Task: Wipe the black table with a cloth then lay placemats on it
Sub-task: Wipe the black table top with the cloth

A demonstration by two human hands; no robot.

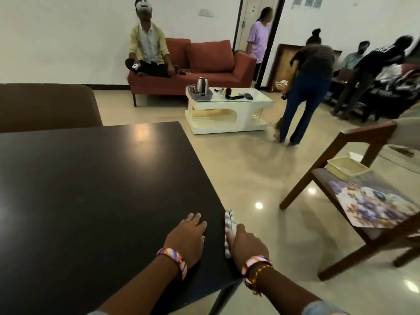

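The black table (pixel 95 178) fills the left half of the view, its top bare. My left hand (pixel 187 235) rests flat on the table near its right edge, fingers spread. My right hand (pixel 246 245) grips a grey-and-white striped cloth (pixel 229 223) pressed against the table's right edge, just off the top. A floral placemat (pixel 372 202) lies on the seat of a wooden chair (pixel 354 142) to the right, out of reach of both hands.
A pale plastic basket (pixel 346 167) sits on the chair behind the placemat. A brown chair back (pixel 45 105) stands beyond the table. A white coffee table (pixel 229 110) with a kettle, a red sofa (pixel 204 64) and several people occupy the room's far side.
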